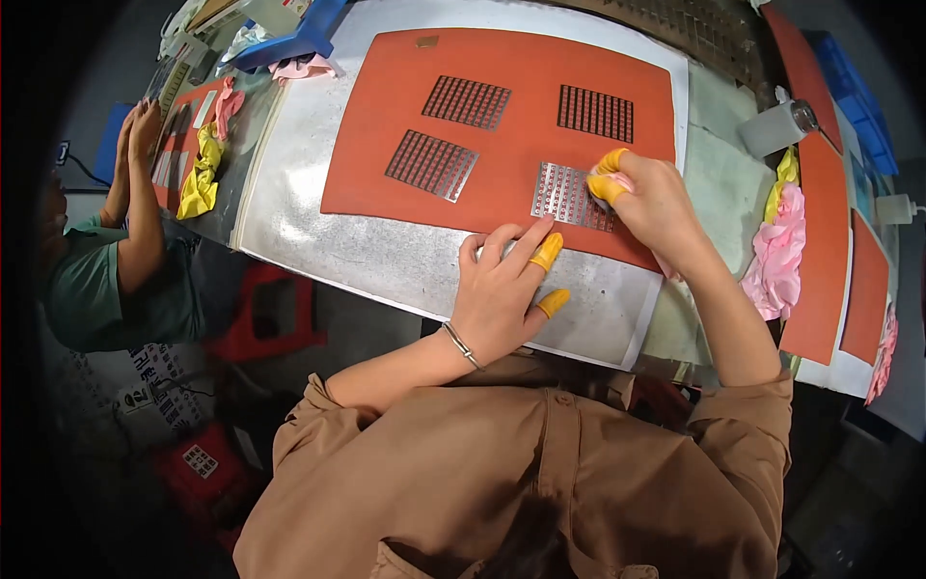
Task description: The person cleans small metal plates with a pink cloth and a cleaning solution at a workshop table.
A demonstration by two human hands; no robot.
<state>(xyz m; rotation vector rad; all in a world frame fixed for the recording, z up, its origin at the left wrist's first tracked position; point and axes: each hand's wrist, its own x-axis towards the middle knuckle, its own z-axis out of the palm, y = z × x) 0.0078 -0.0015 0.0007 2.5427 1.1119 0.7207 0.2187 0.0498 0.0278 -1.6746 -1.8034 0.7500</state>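
Bench item: silvery perforated metal grid plate [571,196] on orange rubber mat [386,116], near edge. Right hand [648,205] grasps pink cloth [622,181] against plate; left hand [502,294] open, fingertips pressing the mat beside it.

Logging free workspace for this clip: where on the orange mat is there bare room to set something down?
The orange mat is bare along its left side beside the two left grids, and in the strip between the upper grids. The lower right is crowded: the left hand and right hand work at the silver grid.
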